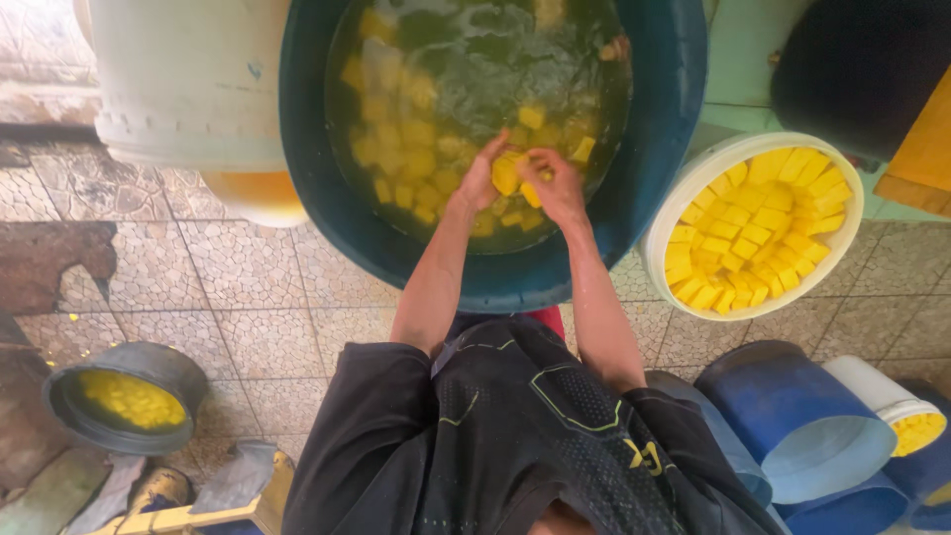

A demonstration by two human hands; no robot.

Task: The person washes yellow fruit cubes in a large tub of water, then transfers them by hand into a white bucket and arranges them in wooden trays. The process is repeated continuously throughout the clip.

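Head view, looking down: both hands met over a large dark tub [654, 149] of greenish water full of yellow blocks. The left hand [482, 178] was clenched on a yellow block [506, 172] just above the water near the tub's near rim; the right hand [557, 186] pinched the same block from the other side. The step looked like rinsing or rubbing one block. A white bucket [684, 193] of stacked blocks stood just right of the tub, blue drums near it. The tiled floor [258, 307] lay left.
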